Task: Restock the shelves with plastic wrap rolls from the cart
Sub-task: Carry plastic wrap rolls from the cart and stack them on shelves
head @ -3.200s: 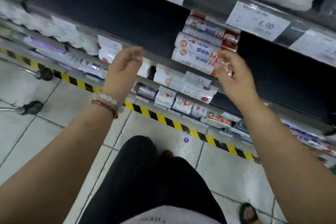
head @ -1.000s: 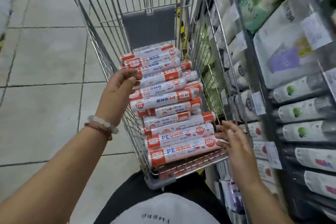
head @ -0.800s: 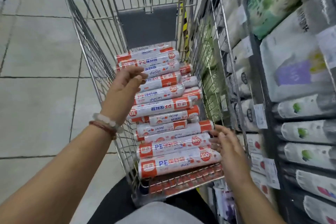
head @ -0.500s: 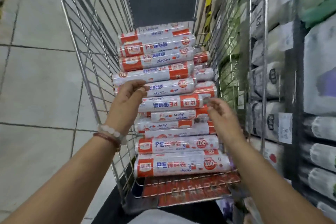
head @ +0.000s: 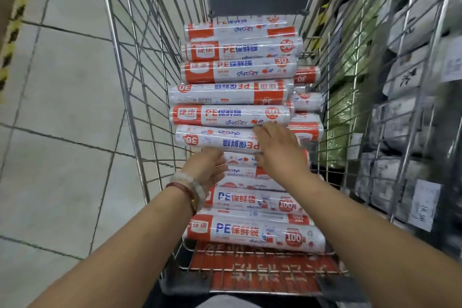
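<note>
1. The plastic wrap rolls [head: 232, 94] lay crosswise in the cart [head: 140, 62], stacked in a column running from its near end to its far panel; about eleven showed in the main stack, with three more roll ends tucked along the right side.
2. The right hand [head: 280, 150] lay flat over one roll [head: 215, 139] in the middle of the stack, fingers [head: 262, 130] straight and together on its wrapper.
3. The left hand [head: 207, 167] met the same roll's underside, fingers curled beneath it; their tips were hidden.
4. Open room lay between the stack's left ends and the cart's left wire wall; the right side was crowded.
5. Shelves [head: 405, 97] of packaged goods stood just beside the cart's right wall; tiled floor [head: 62, 107] lay open to the left.
</note>
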